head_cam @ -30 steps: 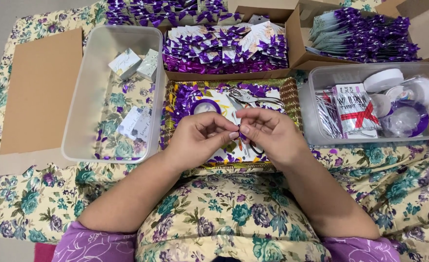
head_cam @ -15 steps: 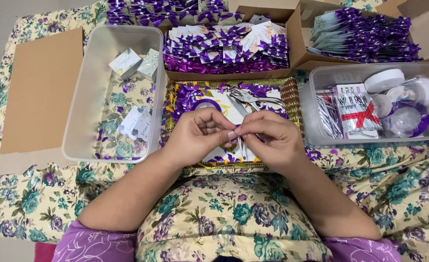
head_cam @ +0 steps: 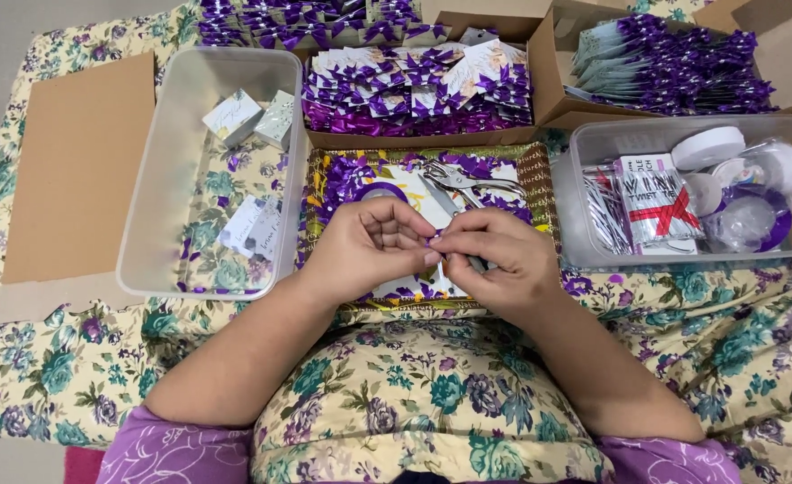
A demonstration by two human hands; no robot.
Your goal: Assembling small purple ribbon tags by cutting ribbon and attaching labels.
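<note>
Left hand: the left hand is curled, and its fingertips are pressed together on a tiny purple piece.
Right hand: the right hand meets the left one, and the same tiny purple piece is pinched from the other side.
Purple piece: it is held right between the two sets of fingertips; its exact shape cannot be told.
Under the grip: a gold tray with purple ribbon bits is seen below the hands.
Just past the grip: a metal hole punch is laid on the tray.
Left of the grip: a clear bin with small boxes is placed there.
Right of the grip: a second clear bin with tape rolls is kept near.
Far past the grip: a cardboard box is filled with purple bows.
</note>
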